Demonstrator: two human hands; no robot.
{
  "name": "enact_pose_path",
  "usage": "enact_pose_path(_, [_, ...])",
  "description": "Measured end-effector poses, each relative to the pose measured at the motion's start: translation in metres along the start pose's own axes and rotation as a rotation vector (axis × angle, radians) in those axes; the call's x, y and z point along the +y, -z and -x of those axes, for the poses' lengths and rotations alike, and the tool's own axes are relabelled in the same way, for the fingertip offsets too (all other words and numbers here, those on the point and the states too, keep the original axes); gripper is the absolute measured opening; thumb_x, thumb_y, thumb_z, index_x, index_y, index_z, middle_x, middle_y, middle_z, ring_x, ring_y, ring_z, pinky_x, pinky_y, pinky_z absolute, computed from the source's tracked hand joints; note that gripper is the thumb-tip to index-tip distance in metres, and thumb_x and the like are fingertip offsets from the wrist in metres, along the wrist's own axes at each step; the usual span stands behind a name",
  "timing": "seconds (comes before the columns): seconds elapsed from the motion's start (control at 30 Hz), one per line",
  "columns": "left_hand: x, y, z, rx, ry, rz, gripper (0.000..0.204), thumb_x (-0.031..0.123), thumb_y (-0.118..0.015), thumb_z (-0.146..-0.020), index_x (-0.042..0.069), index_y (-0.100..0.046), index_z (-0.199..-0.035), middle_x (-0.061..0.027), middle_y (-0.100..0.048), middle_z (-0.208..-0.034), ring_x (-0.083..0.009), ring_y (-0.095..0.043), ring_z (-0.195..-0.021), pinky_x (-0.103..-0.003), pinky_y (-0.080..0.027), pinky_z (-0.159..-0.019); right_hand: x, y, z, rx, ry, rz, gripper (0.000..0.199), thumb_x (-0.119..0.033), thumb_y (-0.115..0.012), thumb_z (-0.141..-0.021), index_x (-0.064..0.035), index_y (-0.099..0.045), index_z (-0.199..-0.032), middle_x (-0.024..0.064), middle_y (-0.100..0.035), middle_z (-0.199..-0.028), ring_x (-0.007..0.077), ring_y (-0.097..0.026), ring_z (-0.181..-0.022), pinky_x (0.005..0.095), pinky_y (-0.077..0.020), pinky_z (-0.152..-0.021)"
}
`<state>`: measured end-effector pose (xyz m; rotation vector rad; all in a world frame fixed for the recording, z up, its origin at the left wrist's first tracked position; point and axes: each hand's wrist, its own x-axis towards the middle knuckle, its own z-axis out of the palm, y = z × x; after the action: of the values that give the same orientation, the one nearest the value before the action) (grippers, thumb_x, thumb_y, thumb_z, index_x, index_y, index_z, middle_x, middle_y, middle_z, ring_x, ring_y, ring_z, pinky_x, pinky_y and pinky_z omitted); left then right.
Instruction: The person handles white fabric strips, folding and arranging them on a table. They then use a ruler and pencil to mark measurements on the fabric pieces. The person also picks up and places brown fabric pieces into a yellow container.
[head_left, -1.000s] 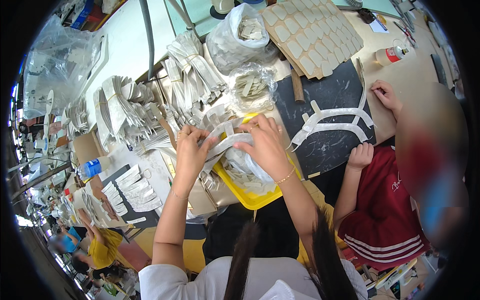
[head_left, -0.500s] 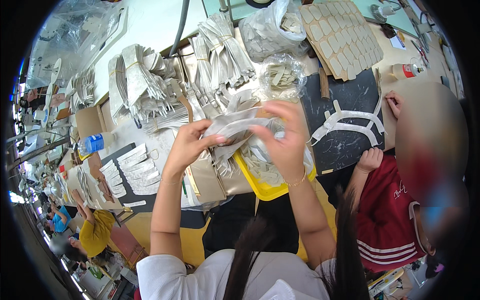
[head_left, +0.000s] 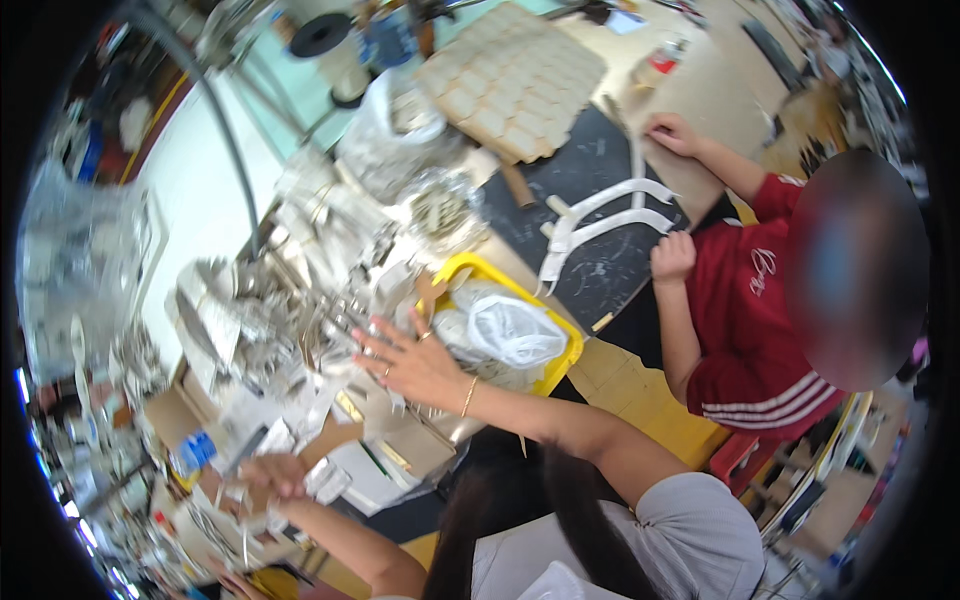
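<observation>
Right hand (head_left: 418,368) held spread, empty, left of yellow tray (head_left: 573,352), left hand (head_left: 277,474) blurred (openness, hold cannot be told)

Blurred pale strips (head_left: 318,305) lie heaped left of a yellow tray (head_left: 566,363) holding a crumpled white bag (head_left: 515,332), a whitish piece (head_left: 327,482) apart from both

This was a workshop, with people side by side along the work. Beyond the right hand (head_left: 415,368), heaps of pale strips (head_left: 320,205) crowded the surface (head_left: 715,75), and farther off stood a stuffed plastic bag (head_left: 380,140) and a large spool (head_left: 343,65). Just right of that hand sat a yellow tray (head_left: 574,350); farther right, a co-worker in maroon (head_left: 770,370) was at a dark board (head_left: 600,285) bearing curved white pieces (head_left: 605,205).
</observation>
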<state>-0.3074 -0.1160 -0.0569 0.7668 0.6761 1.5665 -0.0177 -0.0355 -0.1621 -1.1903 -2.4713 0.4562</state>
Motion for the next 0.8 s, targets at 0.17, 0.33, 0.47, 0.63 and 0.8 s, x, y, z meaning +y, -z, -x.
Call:
enact_pose_path(0.17, [0.092, -0.018, -0.057, -0.626, 0.086, 0.398, 0.020, 0.020, -0.054, -0.100, 0.000, -0.051, -0.098, -0.0157, -0.065, -0.073, -0.0133, -0.055, -0.042, -0.027, -0.048, -0.035, 0.003, -0.007, 0.001, 0.059, -0.045, 0.016, 0.053, -0.036, -0.061, -0.087, -0.0219, -0.055, -0.138, 0.0008, -0.031, -0.160, 0.0256, -0.014, -0.151, 0.0663, -0.0105, -0.116])
enact_pose_path(0.33, [0.148, -0.087, -0.062, 0.013, -0.040, -0.344, 0.034, 0.015, -0.061, -0.096, -0.001, -0.045, -0.121, -0.0151, -0.066, -0.095, -0.0127, -0.063, -0.063, -0.025, -0.053, -0.043, -0.004, 0.027, -0.002, 0.118, -0.053, -0.253, 0.057, -0.040, -0.062, -0.091, -0.0200, -0.049, -0.142, 0.0028, -0.028, -0.160, 0.0258, -0.012, -0.151, 0.0671, -0.0080, -0.116])
enact_pose_path(0.47, [0.109, -0.182, -0.097, 0.179, 0.073, -0.683, 0.052, 0.015, -0.065, -0.093, 0.000, -0.038, -0.134, -0.0138, -0.064, -0.100, -0.0129, -0.064, -0.071, -0.024, -0.053, -0.045, 0.011, 0.139, 0.010, 0.153, -0.223, -0.829, 0.051, -0.039, -0.059, -0.096, -0.0132, -0.052, -0.139, 0.0087, -0.038, -0.154, 0.0292, -0.036, -0.141, 0.0497, -0.0261, -0.116])
enact_pose_path(0.63, [-0.016, -0.327, -0.168, -0.258, 0.468, -0.795, 0.031, 0.013, -0.075, -0.080, -0.007, -0.060, -0.099, -0.0101, -0.066, -0.077, -0.0170, -0.061, -0.057, -0.030, -0.054, -0.054, 0.049, 0.259, 0.020, 0.583, -0.153, -1.170, 0.044, -0.035, -0.065, -0.095, -0.0039, -0.063, -0.126, 0.0124, -0.057, -0.137, 0.0249, -0.060, -0.117, 0.0372, -0.0444, -0.103])
enact_pose_path(0.8, [-0.126, -0.349, -0.203, -0.779, 0.544, -0.909, 0.027, 0.018, -0.076, -0.084, -0.003, -0.069, -0.100, -0.0011, -0.068, -0.083, -0.0068, -0.057, -0.067, -0.020, -0.044, -0.060, 0.090, 0.306, 0.046, 0.602, -0.255, -1.161, 0.053, -0.029, -0.068, -0.094, -0.0007, -0.054, -0.136, 0.0144, -0.057, -0.137, 0.0200, -0.057, -0.122, 0.0341, -0.0452, -0.101])
